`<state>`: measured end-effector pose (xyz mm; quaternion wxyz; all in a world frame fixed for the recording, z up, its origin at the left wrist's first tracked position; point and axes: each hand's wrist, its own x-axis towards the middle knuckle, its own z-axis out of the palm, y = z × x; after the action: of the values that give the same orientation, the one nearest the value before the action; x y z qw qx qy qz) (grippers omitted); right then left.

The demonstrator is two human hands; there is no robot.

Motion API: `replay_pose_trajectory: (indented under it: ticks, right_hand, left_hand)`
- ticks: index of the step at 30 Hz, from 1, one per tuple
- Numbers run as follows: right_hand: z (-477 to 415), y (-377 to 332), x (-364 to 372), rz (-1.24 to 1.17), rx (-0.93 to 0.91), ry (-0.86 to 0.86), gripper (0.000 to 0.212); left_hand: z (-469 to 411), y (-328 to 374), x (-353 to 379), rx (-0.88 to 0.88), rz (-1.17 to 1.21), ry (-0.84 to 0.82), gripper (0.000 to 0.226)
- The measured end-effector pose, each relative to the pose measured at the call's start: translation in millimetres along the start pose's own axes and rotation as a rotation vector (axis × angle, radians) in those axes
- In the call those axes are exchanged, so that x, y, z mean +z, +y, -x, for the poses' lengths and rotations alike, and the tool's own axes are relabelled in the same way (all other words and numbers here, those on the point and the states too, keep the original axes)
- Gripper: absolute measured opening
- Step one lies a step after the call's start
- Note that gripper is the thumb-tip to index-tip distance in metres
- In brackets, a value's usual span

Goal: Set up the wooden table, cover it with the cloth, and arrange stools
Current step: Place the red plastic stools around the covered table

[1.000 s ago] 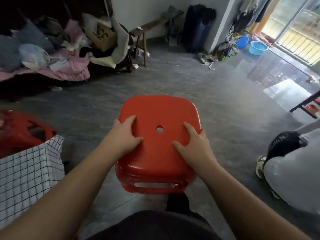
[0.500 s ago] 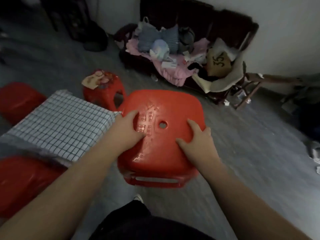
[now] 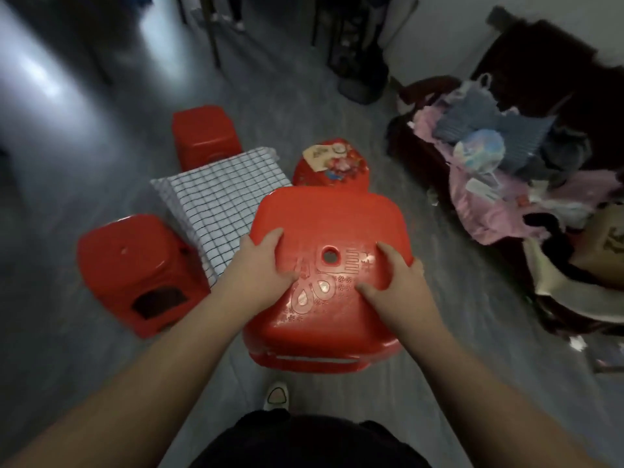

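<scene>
I carry a red plastic stool (image 3: 332, 228) in front of me, seat up, above the floor. My left hand (image 3: 261, 265) grips its left edge and my right hand (image 3: 393, 282) grips its right edge, thumbs on the seat. Just beyond it stands the low table under a white checked cloth (image 3: 219, 197). Three more red stools stand around the table: one at its left (image 3: 135, 265), one at its far side (image 3: 202, 135), and one with a flower-patterned seat (image 3: 332, 163) at its right, partly hidden by the stool I hold.
A dark sofa (image 3: 540, 79) piled with clothes and a pink blanket (image 3: 489, 204) fills the right side. Dark furniture legs (image 3: 358, 45) stand at the back. My shoe (image 3: 277, 395) shows below the stool on the grey floor.
The view has swung further left while I keep hold of the stool. The table and all three stools around it have come into full view ahead, and the sofa has shifted to the right.
</scene>
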<state>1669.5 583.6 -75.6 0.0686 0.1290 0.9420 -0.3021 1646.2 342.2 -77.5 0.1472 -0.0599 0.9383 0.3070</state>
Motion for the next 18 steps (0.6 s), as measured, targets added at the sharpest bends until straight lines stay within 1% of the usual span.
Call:
replay_pose_trajectory:
  ticks: [4, 7, 12, 15, 18]
  right_hand:
    - [-36, -1, 16, 0.012, -0.123, -0.081, 0.083]
    - [-62, 12, 24, 0.043, -0.197, -0.174, 0.083]
    - [-109, 46, 26, 0.088, -0.368, -0.301, 0.084]
    - [-135, 69, 22, 0.106, -0.449, -0.358, 0.085]
    - [-161, 91, 30, 0.122, -0.481, -0.394, 0.084]
  left_hand:
    - [-2, -12, 11, -0.136, 0.064, 0.059, 0.093]
    - [2, -11, 32, -0.247, 0.114, 0.104, 0.094]
    - [6, 13, 83, -0.433, 0.185, 0.196, 0.092]
    - [1, 31, 115, -0.499, 0.219, 0.254, 0.093]
    - [-11, 38, 147, -0.563, 0.26, 0.287, 0.092]
